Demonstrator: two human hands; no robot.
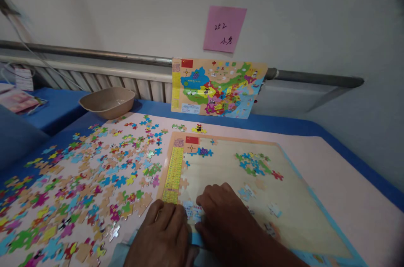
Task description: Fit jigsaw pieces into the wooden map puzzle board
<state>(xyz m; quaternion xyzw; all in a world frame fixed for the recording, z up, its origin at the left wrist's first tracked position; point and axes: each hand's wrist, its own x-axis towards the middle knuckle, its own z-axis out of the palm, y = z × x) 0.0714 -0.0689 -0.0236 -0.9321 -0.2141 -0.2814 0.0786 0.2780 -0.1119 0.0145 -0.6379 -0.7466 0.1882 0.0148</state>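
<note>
A puzzle board [259, 225] lies in front of me with its left strip and a few joined groups of pieces in it. At its lower left corner, my left hand [166, 231] rests with bent fingers held together, the tips hidden. My right hand [225, 220] is curled just inside the frame, thumb and fingers drawn in beside the white text pieces [192, 211]. Whatever is under its fingertips is hidden. A blue and green cluster [252, 163] sits farther up the board, with a purple-grape piece [204, 152] near the flag.
Many loose puzzle pieces [120, 181] spread over the pink sheet to the left. A beige bowl [109, 102] stands behind them. Against the wall pipe leans a printed map picture [217, 88], below a pink note [225, 28].
</note>
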